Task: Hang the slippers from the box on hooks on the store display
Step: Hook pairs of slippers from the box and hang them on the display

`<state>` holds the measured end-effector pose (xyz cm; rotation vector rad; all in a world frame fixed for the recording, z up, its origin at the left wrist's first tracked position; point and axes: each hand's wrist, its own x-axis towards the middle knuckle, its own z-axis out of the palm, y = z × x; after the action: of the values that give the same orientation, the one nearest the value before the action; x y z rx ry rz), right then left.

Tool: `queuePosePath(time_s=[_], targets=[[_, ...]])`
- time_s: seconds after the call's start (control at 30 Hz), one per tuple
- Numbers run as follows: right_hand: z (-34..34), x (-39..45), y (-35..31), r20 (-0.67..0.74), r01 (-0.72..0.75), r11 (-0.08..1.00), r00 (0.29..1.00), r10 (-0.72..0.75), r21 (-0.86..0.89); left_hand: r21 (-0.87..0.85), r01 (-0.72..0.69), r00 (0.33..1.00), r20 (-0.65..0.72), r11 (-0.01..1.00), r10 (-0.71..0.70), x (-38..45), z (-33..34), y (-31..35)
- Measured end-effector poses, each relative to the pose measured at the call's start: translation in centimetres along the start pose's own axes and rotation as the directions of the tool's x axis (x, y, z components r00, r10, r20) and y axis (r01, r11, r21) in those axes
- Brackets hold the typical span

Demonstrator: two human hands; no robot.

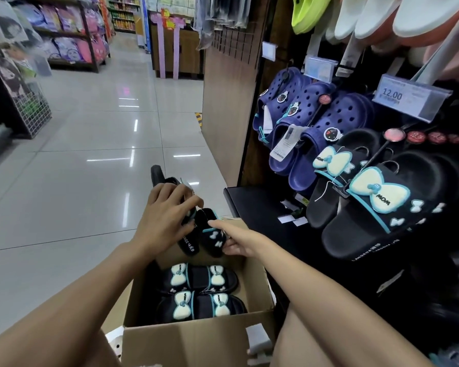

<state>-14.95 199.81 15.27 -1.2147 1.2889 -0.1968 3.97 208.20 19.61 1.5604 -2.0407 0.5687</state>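
Lifting a pair of black foam slippers with pale bow trims (196, 229) above the open brown cardboard box (196, 337), the person works at an early-to-middle stage of the task. At left, the left hand (167, 215) curls its fingers over the upper slipper of the pair, gripping it from above. Just right of it, the right hand (239, 241) pinches the lower slipper by its edge, thumb and fingers closed on the sole. Below the hands, two further pairs of matching black slippers (199, 292) lie flat in the box, not yet hung. Farther right, the dark store display panel (263, 207) carries a row of navy perforated clogs (316, 128) and, beside them, hanging black slippers with large cream bows (376, 202) of the same design. Judging from this, some stock is up already; the held pair and at least the two boxed pairs remain. Which hook is free cannot be told.
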Motion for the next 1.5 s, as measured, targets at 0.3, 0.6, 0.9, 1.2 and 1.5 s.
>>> queuePosePath(time_s=[0.3, 0.6, 0.9, 1.2, 1.5], targets=[[-0.2, -0.4, -0.4, -0.376, 0.087, 0.965, 0.909, -0.178, -0.246, -0.223, 0.476, 0.879, 0.106, 0.85, -0.465, 0.7, 1.2, 0.9], [-0.6, -1.4, -1.2, -0.492, 0.026, 0.763, 0.75, -0.442, -0.646, -0.519, 0.855, 0.345, 0.572, -0.002, -0.744, -0.8, 2.3, -1.4], [-1.5, -1.0, -1.6, -0.508, 0.052, 0.689, 0.637, -0.58, -0.723, -0.518, 0.828, 0.285, 0.72, -0.216, -0.633, -0.7, 3.8, -1.5], [-3.4, 0.1, 0.1, -0.559, 0.021, 0.776, 0.681, -0.473, -0.631, -0.6, 0.794, 0.432, 0.675, -0.104, -0.598, 1.6, 5.1, 1.9], [-3.8, 0.6, -0.1, -0.52, 0.249, 0.958, 0.805, -0.286, -0.142, -0.582, 0.783, 0.534, 0.45, 0.217, -0.716, 2.1, 5.1, 2.0]])
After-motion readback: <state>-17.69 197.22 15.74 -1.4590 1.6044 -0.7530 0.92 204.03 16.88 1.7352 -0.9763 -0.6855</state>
